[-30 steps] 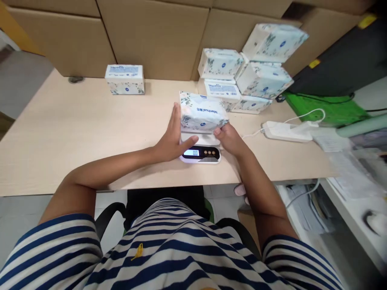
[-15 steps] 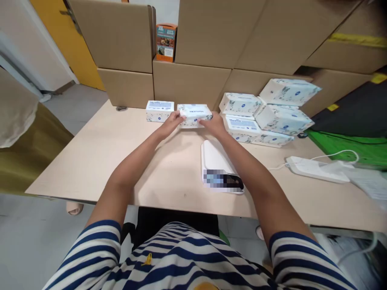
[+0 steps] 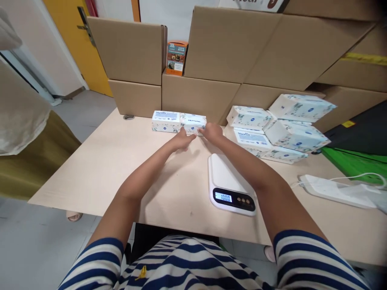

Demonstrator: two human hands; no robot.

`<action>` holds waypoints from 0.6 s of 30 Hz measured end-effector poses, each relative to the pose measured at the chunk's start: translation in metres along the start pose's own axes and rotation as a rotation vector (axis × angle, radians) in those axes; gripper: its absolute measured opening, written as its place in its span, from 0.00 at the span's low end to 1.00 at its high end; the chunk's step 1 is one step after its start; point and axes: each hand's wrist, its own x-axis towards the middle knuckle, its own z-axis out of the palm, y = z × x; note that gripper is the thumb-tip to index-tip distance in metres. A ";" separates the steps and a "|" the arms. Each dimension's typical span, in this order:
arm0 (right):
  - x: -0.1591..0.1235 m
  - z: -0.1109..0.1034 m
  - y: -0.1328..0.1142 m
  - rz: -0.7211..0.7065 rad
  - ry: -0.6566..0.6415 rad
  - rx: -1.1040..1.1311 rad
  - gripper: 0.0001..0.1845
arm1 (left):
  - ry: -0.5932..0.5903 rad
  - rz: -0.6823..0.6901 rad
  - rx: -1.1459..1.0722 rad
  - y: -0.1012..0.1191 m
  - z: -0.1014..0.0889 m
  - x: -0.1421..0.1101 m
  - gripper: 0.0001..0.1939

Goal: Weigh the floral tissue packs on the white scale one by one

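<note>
Head view: both arms reach forward over the table (image 3: 117, 173), drawing together toward its far side, the right forearm passing above the white scale (image 3: 226, 171). The tissue pack (image 3: 193, 120) lies just beyond the fingers, beside a second pack (image 3: 165, 121). The left hand (image 3: 181, 141), thumb and forefinger apart, meets its near left corner; the right hand (image 3: 213, 132) is at its right end, its grip too hidden to tell.
</note>
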 end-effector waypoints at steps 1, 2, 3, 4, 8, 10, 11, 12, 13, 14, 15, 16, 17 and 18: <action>0.002 0.001 -0.002 0.013 -0.002 -0.005 0.20 | -0.021 -0.014 -0.020 0.001 0.001 -0.001 0.53; 0.003 0.001 -0.004 0.034 -0.002 -0.007 0.20 | -0.042 -0.029 -0.038 0.002 0.003 -0.002 0.55; 0.004 0.002 -0.005 0.055 -0.001 -0.006 0.21 | -0.062 -0.045 -0.052 0.003 0.004 -0.003 0.57; 0.005 0.003 -0.006 0.066 0.000 0.000 0.21 | -0.076 -0.061 -0.061 0.003 0.006 -0.003 0.59; 0.005 0.001 0.000 0.045 -0.010 0.087 0.26 | -0.098 -0.077 -0.055 0.003 0.010 -0.002 0.63; 0.002 -0.004 0.010 0.010 -0.007 0.159 0.32 | -0.097 -0.059 -0.046 0.003 0.012 -0.001 0.62; -0.001 -0.009 0.017 -0.007 0.008 0.197 0.35 | -0.097 -0.046 -0.042 0.002 0.014 -0.002 0.60; -0.006 -0.014 0.026 -0.024 0.034 0.232 0.36 | -0.095 -0.029 -0.039 0.002 0.017 -0.002 0.58; -0.013 -0.020 0.036 -0.040 0.069 0.265 0.37 | -0.093 -0.009 -0.036 0.002 0.020 -0.003 0.55; -0.021 -0.026 0.047 -0.057 0.111 0.293 0.36 | -0.090 0.014 -0.032 0.002 0.024 -0.004 0.51; -0.030 -0.032 0.060 -0.070 0.155 0.316 0.34 | -0.084 0.039 -0.029 0.003 0.029 -0.004 0.48; -0.041 -0.037 0.073 -0.076 0.198 0.332 0.31 | -0.079 0.066 -0.025 0.004 0.035 -0.004 0.45; -0.052 -0.040 0.087 -0.081 0.246 0.346 0.29 | -0.076 0.092 -0.022 0.007 0.042 -0.002 0.43; -0.065 -0.043 0.102 -0.087 0.299 0.361 0.28 | -0.074 0.118 -0.021 0.011 0.049 0.001 0.41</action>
